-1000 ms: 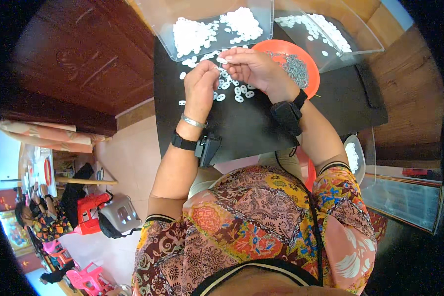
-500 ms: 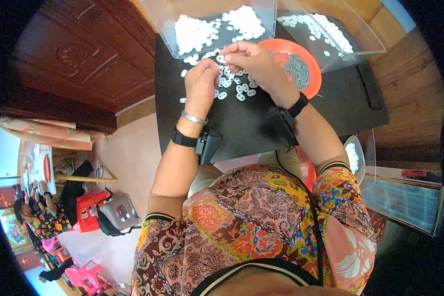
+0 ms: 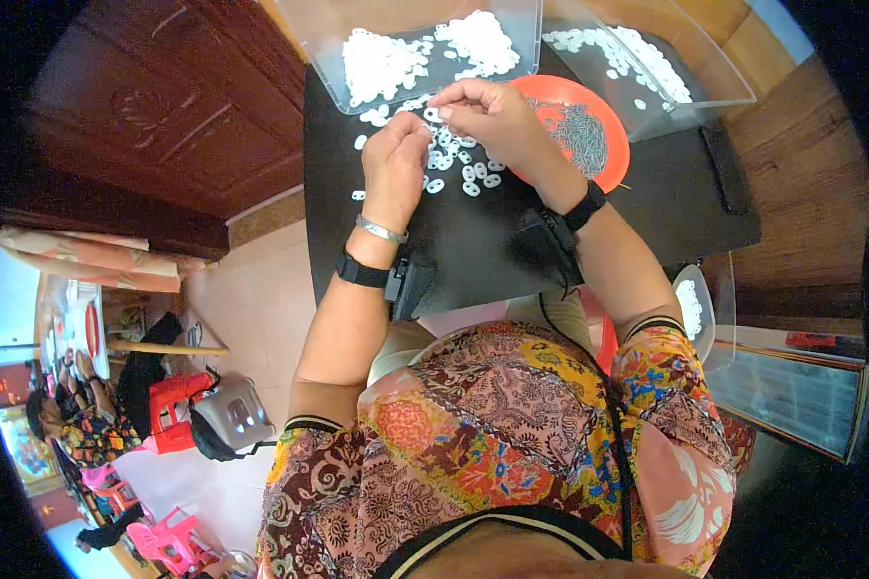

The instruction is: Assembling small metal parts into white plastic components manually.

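My left hand and my right hand meet fingertip to fingertip above a scatter of small white plastic rings on a black table. Both pinch a small white piece between them; which hand carries it I cannot tell. An orange bowl of small grey metal parts sits just right of my right hand. Each wrist wears a black band, and the left also has a silver bangle.
Two clear plastic bins hold heaps of white pieces, one at the table's far edge and one at the far right. A dark wooden door stands left. Another clear container sits by my right elbow. Red and pink stools stand on the floor lower left.
Both hands have drifted slightly left and away from me over the scattered rings, staying together at the fingertips.
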### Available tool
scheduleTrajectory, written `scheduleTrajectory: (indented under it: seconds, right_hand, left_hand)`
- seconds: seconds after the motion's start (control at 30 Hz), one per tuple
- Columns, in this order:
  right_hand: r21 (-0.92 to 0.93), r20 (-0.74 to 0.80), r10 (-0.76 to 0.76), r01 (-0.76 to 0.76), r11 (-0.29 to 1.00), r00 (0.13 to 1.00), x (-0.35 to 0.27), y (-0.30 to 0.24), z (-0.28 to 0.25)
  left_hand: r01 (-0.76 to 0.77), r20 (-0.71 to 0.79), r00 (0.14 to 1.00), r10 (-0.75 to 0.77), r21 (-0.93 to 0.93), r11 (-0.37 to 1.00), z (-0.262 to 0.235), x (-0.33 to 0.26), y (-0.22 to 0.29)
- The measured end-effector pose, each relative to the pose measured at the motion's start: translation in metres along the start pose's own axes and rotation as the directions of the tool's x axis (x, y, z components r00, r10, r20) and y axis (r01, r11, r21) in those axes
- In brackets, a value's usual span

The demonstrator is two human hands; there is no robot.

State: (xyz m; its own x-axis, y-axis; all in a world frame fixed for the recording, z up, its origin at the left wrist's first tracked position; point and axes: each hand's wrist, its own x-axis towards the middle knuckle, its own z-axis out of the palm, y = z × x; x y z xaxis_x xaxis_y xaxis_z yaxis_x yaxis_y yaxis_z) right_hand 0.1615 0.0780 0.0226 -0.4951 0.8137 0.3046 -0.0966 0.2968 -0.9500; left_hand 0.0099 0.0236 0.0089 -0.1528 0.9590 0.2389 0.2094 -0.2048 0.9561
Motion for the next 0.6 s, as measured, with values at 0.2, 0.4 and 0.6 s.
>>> scheduleTrajectory:
  seconds: [0.2, 0.4, 0.6]
  right_hand:
    - [-0.068, 0.035, -0.004, 0.006, 0.998, 0.999, 0.0, -0.001, 0.003]
    - [-0.109, -0.021, -0.075, 0.072, 0.991, 0.997, 0.0, 0.004, 0.007]
    - [-0.216, -0.016, -0.2, 0.192, 0.957, 0.98, -0.004, 0.003, 0.011]
  left_hand:
    - [-0.056, -0.018, 0.998, 0.056, 0.034, 0.998, -0.002, 0.0, -0.002]
    - [-0.017, -0.025, 1.0, 0.016, -0.051, 0.999, -0.001, 0.001, -0.001]
    - [0.009, 0.017, 1.0, -0.005, -0.255, 0.967, -0.002, 0.0, 0.0]
